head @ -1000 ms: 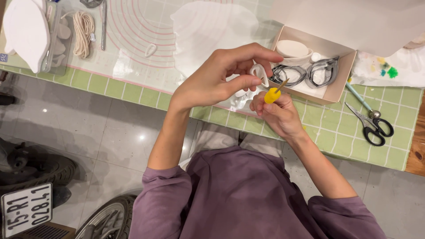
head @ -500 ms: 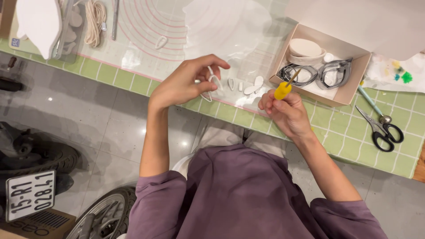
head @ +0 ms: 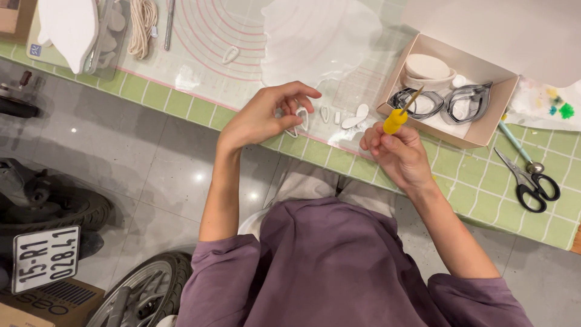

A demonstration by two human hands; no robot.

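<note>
Yellow-handled tool, green-checked table, purple sleeves, black-handled scissors.
</note>
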